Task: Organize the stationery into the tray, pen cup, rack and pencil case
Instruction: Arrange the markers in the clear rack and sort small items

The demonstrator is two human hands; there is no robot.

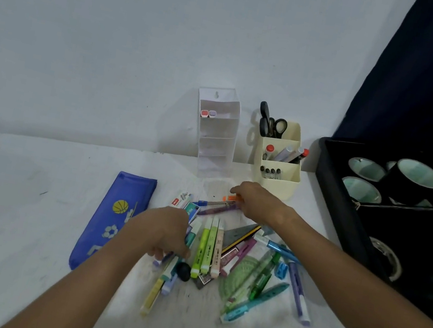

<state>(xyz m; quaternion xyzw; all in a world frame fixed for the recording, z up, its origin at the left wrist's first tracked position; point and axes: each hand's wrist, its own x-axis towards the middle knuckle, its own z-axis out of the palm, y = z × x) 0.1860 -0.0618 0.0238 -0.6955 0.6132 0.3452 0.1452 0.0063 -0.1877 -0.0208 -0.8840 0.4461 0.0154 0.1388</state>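
Note:
A heap of pens, highlighters (208, 246), a green protractor (243, 277) and rulers lies on the white table (26, 217). My left hand (165, 234) curls over the heap's left side, its fingers round a teal highlighter. At the heap's far edge my right hand (256, 201) pinches an orange highlighter (231, 197). A blue pencil case (116, 218) lies shut to the left. The white rack (216, 132) stands at the back with two markers in its top shelf. A cream pen cup (280, 163) beside it holds scissors and markers.
A black tray (347, 204) with rolls of black tape (412, 178) fills the right side, close to my right forearm. A white wall rises behind the rack and cup. A dark curtain hangs at the upper right.

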